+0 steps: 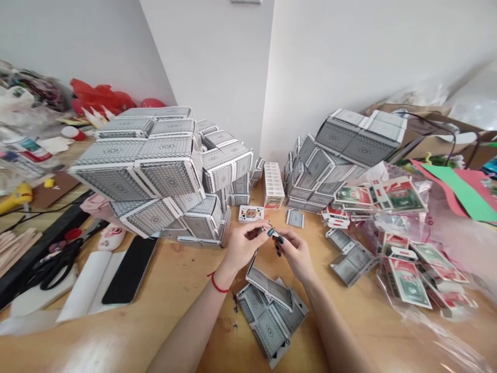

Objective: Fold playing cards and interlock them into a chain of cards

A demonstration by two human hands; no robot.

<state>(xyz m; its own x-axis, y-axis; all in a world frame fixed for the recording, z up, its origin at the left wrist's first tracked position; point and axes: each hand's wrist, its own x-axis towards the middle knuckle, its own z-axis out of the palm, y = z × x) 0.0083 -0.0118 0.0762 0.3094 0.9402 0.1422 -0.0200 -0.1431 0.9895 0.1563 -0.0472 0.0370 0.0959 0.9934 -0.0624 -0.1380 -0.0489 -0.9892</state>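
Note:
My left hand (247, 244) and my right hand (294, 249) meet near the middle of the table, fingertips closed together on a small playing card piece (275, 234), seen mostly edge-on. Fingers hide most of it. A red string circles my left wrist. Below my hands lies a flat group of joined, folded playing cards (267, 326) with grey-patterned backs. A tilted folded card (269, 288) rests on top of it. Just beyond my hands, a face-up jack (251, 213) lies left and a face-down card (295, 218) lies right.
Large stacks of folded-card blocks stand at left (163, 166) and right (330, 160). A wrapped pack of card boxes (273, 184) stands between them. Loose card boxes (407, 282) and plastic crowd the right. A phone (130, 269), scissors (58, 261) and glue gun (15, 198) lie left.

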